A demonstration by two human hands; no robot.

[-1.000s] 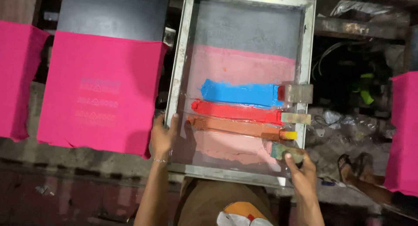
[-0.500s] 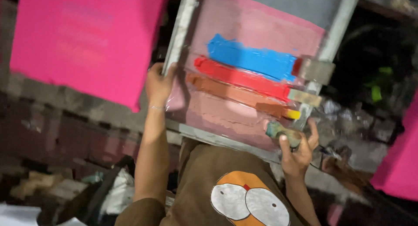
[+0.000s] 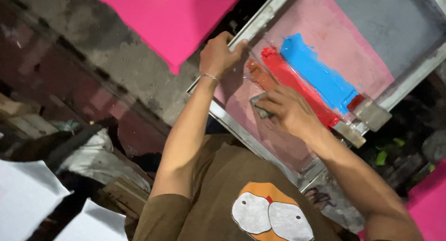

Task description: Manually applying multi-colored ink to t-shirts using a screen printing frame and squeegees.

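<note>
A metal-framed printing screen (image 3: 263, 22) lies tilted across the view, its mesh stained pink. On the mesh run a blue ink stripe (image 3: 317, 74), a red ink stripe (image 3: 297, 88) and a short orange ink stripe (image 3: 257, 71). My left hand (image 3: 218, 54) grips the frame's near-left edge. My right hand (image 3: 290, 112) is closed on a small squeegee (image 3: 260, 106) pressed on the mesh at the left end of the orange stripe. Two other squeegees (image 3: 372, 113) (image 3: 348, 133) rest at the right ends of the blue and red stripes.
A bright pink cloth (image 3: 172, 16) lies flat left of the screen on a grey worn bench (image 3: 116, 60). Another pink cloth (image 3: 429, 204) shows at the lower right. White sheets (image 3: 25, 199) lie at the lower left, among dark clutter on the floor.
My right hand has dragged the squeegee from the screen's right side leftward along the orange stripe, smearing most of it away. The camera tilted and moved closer. My left hand stays on the frame.
</note>
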